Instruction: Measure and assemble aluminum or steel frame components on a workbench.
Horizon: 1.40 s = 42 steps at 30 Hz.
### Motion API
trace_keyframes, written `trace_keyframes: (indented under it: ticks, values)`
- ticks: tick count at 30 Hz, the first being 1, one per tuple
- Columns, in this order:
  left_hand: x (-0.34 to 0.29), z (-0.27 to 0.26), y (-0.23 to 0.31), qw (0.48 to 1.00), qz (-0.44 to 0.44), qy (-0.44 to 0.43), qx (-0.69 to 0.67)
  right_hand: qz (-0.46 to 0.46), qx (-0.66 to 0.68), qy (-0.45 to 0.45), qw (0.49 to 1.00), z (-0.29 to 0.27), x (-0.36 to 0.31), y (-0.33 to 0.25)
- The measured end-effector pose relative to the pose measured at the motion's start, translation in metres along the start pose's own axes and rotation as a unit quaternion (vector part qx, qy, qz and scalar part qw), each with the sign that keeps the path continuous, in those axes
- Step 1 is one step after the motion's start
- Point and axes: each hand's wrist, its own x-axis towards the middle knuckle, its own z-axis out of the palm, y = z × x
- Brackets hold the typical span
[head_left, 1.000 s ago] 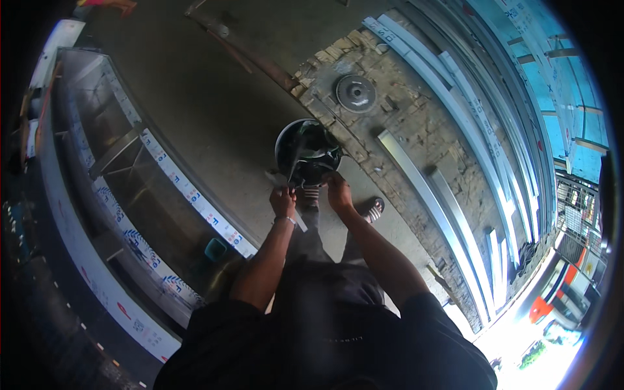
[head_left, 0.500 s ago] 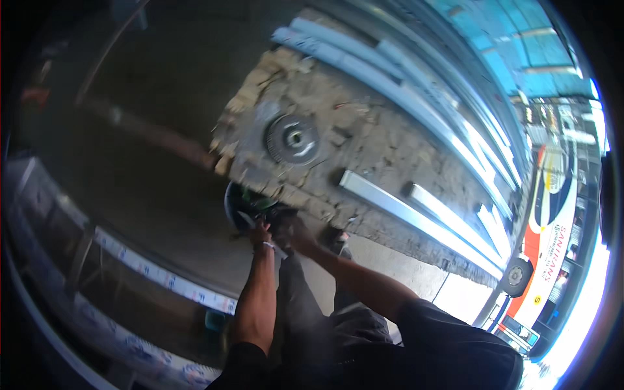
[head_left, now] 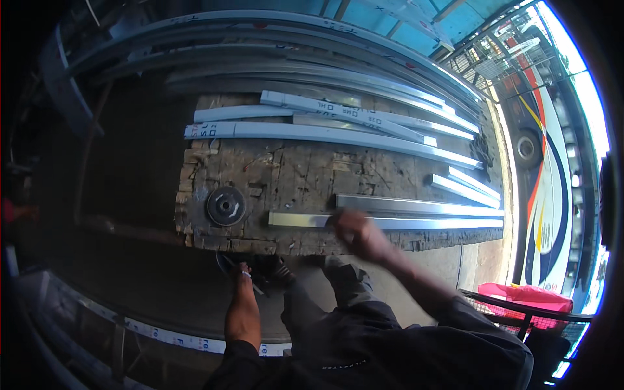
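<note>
Low beside the workbench's front edge is my left hand, its fingers closed round a dark object with thin pale edges, mostly in shadow, whose kind I cannot make out. My right hand, smeared by motion, passes over the front edge and overlaps a long shiny metal tube; contact and finger shape are unclear. A second metal tube lies just behind it. To the left of the tubes, a round grey abrasive disc with a metal centre rests flat on the worn wooden workbench.
Long film-wrapped metal profiles lie across the back of the bench. Two short metal pieces sit at its right end. A vehicle stands beyond, with a pink bag at lower right. Another wrapped profile runs at lower left.
My view has turned, so the bench now lies nearly level across it. The right hand has moved away from the left, up over the tubes. The left hand stays low by the edge.
</note>
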Motion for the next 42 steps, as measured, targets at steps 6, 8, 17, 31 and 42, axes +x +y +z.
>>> trace_keyframes:
  ticks: [6,8,17,31,42]
  values:
    - [-0.073,-0.051,0.021,0.993,-0.021,-0.091,-0.065,0.041,-0.276,0.162,0.947,-0.079,0.089,0.22]
    - [-0.137,-0.048,0.027,0.994,-0.019,-0.084,-0.069,0.064,-0.304,0.126,0.942,-0.096,0.091,0.261]
    - [-0.365,-0.074,-0.006,0.983,0.088,0.118,-0.106,-0.072,-0.257,-0.019,0.964,-0.126,0.118,0.296]
    - [-0.547,0.03,0.188,0.906,0.353,0.039,-0.229,-0.065,-0.05,0.032,0.996,-0.17,-0.005,0.209]
    - [-0.475,0.095,0.307,0.931,0.346,-0.117,0.012,0.026,-0.059,0.057,0.996,-0.133,-0.116,0.159]
